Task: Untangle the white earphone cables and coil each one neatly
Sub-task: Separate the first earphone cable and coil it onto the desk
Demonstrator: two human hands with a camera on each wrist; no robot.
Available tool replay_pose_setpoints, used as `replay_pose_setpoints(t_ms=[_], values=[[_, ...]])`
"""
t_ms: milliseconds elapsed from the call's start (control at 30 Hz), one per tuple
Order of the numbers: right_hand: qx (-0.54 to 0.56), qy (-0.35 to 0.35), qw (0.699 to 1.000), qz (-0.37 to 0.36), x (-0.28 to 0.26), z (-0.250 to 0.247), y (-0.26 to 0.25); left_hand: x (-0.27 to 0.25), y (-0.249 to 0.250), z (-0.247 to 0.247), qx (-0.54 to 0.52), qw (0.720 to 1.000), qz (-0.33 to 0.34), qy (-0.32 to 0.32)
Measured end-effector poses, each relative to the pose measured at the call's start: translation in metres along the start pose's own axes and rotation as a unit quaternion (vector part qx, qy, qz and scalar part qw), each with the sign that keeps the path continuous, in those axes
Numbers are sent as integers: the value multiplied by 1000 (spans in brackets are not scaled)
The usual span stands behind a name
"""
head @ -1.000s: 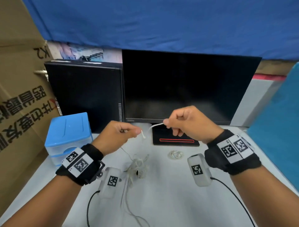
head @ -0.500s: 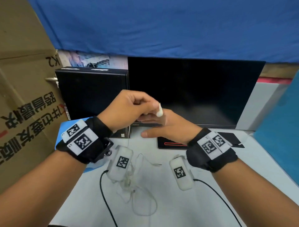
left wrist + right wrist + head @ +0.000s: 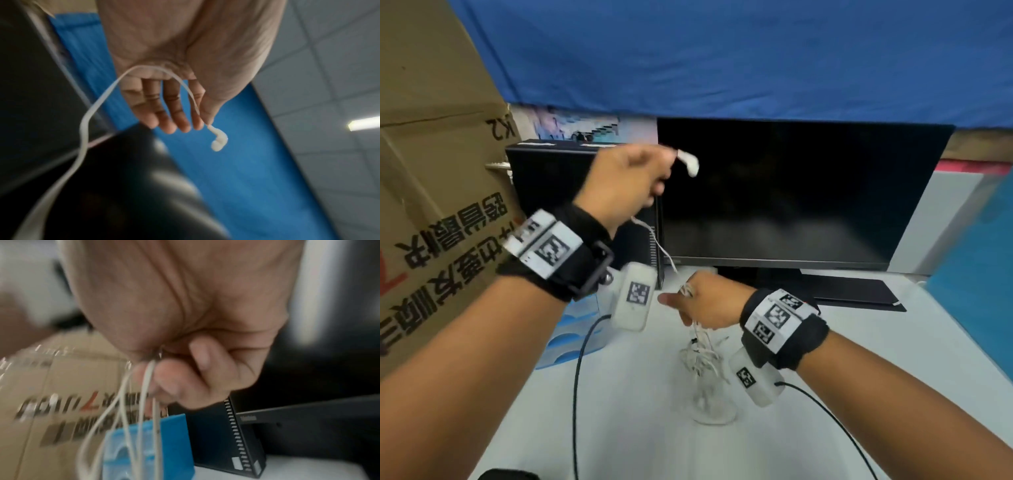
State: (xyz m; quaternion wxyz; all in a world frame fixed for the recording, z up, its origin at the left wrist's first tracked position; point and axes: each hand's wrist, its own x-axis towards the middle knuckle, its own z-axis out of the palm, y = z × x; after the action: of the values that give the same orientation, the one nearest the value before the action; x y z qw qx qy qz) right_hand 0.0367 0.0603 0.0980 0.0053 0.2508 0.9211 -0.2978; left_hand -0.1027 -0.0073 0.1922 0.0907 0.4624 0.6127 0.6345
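Observation:
My left hand [image 3: 661,171] is raised in front of the black computer case and pinches a white earphone cable [image 3: 654,240] just behind its earbud [image 3: 688,162]. In the left wrist view the earbud [image 3: 219,141] dangles past my thumb and forefinger, and the cable [image 3: 86,120] loops across my left hand [image 3: 197,125]. The cable runs down to my right hand [image 3: 685,301], which is lower and grips several strands. A white tangle [image 3: 702,356] hangs from that fist to the table [image 3: 859,359]. In the right wrist view my right hand [image 3: 164,373] curls round the strands [image 3: 144,394].
A dark monitor [image 3: 791,192] stands at the back on a flat black base [image 3: 852,291]. The black computer case [image 3: 544,178] and a cardboard box [image 3: 431,205] are on the left, with a blue drawer box [image 3: 571,339] in front. Black wrist-camera cords [image 3: 577,394] trail across the table.
My hands were close together; now the left has risen with the earbud and the right has dropped with the tangle, stretching the cable between them.

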Motion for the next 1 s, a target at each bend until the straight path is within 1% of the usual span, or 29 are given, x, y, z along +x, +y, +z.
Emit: replay_pose_setpoints(t_ms=[67, 100, 133, 167, 233, 267, 300, 333, 400, 433, 467, 533, 600, 667, 800, 900, 1000], values=[[95, 38, 995, -1, -1, -6, 3, -13, -51, 4, 31, 995, -91, 24], [137, 53, 989, -4, -2, -9, 5, -24, -73, 7, 41, 991, -126, 34], [182, 59, 981, -10, -2, -11, 6, -38, -90, 10, 48, 987, -146, 43], [231, 54, 971, -17, -2, -13, 8, -53, -99, 13, 46, 986, -150, 54], [318, 21, 948, -23, -3, -16, 11, -81, -106, 21, 11, 989, -133, 57], [348, 4, 937, -23, -3, -17, 13, -91, -106, 24, -13, 990, -133, 41], [368, -7, 929, -25, -3, -18, 15, -100, -102, 26, -43, 989, -143, 8], [381, -9, 924, -26, -3, -18, 16, -106, -97, 27, -77, 983, -160, -37], [390, 4, 920, -21, -3, -20, 19, -113, -90, 27, -147, 962, -198, -116], [389, 15, 921, -19, -4, -22, 19, -114, -89, 26, -173, 953, -209, -134], [391, 24, 920, -19, -6, -23, 19, -113, -87, 24, -191, 948, -214, -139], [401, 30, 915, -28, -9, -25, 19, -111, -87, 20, -190, 950, -210, -132], [400, 29, 915, -46, -14, -27, 17, -109, -88, 17, -147, 962, -195, -125], [398, 29, 915, -59, -17, -28, 14, -108, -86, 18, -113, 970, -176, -125], [393, 20, 916, -77, -20, -26, 10, -113, -84, 25, -83, 983, -121, -112], [354, 47, 928, -101, -20, -24, 8, -117, -83, 30, -63, 993, -75, -59], [297, 90, 943, -120, -19, -25, 10, -118, -81, 30, -58, 997, -55, 0]])
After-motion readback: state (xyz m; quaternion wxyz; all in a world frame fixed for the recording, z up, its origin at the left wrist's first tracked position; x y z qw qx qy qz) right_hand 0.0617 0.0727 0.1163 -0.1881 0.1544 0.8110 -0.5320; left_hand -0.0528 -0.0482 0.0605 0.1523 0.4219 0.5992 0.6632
